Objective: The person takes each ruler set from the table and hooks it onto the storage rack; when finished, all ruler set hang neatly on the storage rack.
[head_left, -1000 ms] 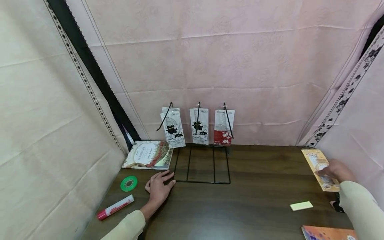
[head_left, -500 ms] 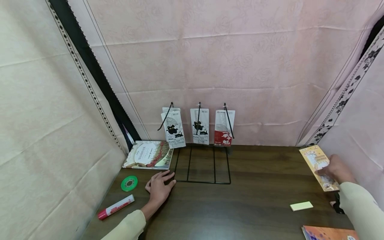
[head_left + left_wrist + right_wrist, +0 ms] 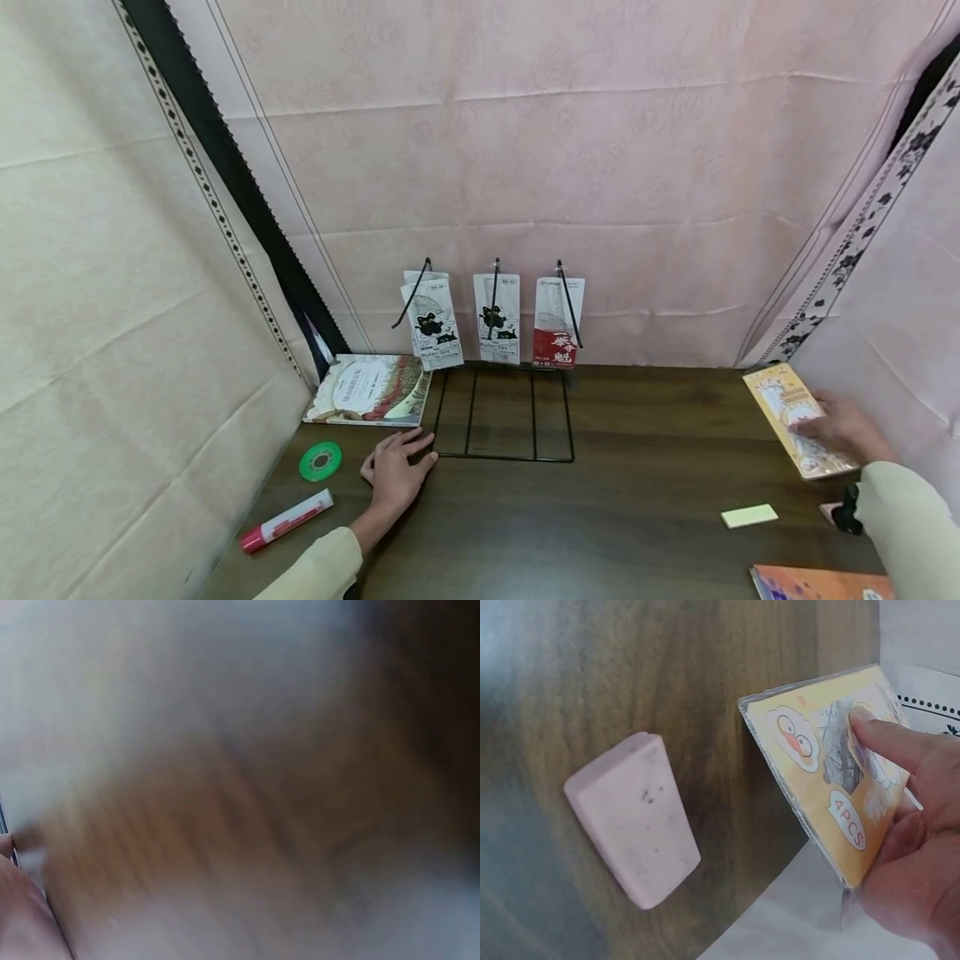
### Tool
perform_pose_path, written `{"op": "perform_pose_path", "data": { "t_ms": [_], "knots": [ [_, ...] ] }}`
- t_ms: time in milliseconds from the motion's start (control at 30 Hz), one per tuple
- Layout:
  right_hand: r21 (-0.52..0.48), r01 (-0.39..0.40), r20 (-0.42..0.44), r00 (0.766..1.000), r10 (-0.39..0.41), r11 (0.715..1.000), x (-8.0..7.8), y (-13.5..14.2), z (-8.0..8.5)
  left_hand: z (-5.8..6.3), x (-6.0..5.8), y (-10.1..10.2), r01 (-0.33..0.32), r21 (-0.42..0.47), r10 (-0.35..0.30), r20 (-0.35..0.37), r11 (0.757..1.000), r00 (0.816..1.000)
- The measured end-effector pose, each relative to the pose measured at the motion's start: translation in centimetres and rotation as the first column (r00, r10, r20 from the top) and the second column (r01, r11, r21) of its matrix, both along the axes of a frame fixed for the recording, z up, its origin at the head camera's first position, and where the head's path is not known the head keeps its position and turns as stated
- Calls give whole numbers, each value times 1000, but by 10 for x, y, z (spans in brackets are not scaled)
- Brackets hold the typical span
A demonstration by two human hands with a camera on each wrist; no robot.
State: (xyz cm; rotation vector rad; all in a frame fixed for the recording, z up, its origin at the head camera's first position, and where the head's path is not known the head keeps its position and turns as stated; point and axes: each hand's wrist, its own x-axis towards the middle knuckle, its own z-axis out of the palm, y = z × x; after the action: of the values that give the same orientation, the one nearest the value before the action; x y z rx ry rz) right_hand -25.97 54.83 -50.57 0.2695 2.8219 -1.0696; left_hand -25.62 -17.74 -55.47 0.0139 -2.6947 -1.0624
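My right hand [image 3: 843, 427] grips a flat yellow packet [image 3: 783, 400] at the table's right side, thumb on its printed face. In the right wrist view, the packet [image 3: 814, 802] shows cartoon ducks and a see-through window, and stands tilted above the wood. A pink, eraser-like block [image 3: 641, 821] with dark specks lies beside it. My left hand [image 3: 397, 475] rests with fingers extended at the near left corner of a black wire rack [image 3: 498, 457]. The left wrist view is mostly blurred; only a bit of the hand [image 3: 26, 922] appears at its lower left.
White card packs [image 3: 497, 337] and a red-and-white one [image 3: 555, 346] hang from three hooks at the back. Around the left hand lie a picture book [image 3: 360, 392], a green ring [image 3: 320, 461] and a glue stick [image 3: 287, 522]. A pale yellow strip [image 3: 748, 516] and orange book [image 3: 817, 583] lie front right.
The right hand has brought the yellow packet slightly left and tilted it a little; more of the pink block shows beside the wrist. The left hand stays at the rack corner.
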Motion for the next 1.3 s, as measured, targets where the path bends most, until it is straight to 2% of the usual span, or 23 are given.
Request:
{"op": "perform_pose_path", "data": {
  "t_ms": [167,367,533,867,1000,1300],
  "knots": [
    [-25,-1,43,999,2,1000,5,-6,9,-1,-2,1,10,-3,-10,-11,1000,1000],
    [-128,2,111,994,12,992,4,-14,16,-2,-1,-2,7,-9,-7,4,1000,1000],
    [-132,-4,143,989,23,991,3,-15,21,-2,-2,-2,22,-9,-22,-3,1000,1000],
    [-11,-120,63,991,120,993,8,-27,34,-3,-2,-2,12,-2,-12,1,1000,1000],
    [30,-135,26,991,134,990,5,-33,38,-3,-3,-2,17,2,-17,0,1000,1000],
    [94,-223,-52,972,228,970,1,-66,58,-1,-2,-2,13,-4,-13,7,1000,1000]
  ]
}}
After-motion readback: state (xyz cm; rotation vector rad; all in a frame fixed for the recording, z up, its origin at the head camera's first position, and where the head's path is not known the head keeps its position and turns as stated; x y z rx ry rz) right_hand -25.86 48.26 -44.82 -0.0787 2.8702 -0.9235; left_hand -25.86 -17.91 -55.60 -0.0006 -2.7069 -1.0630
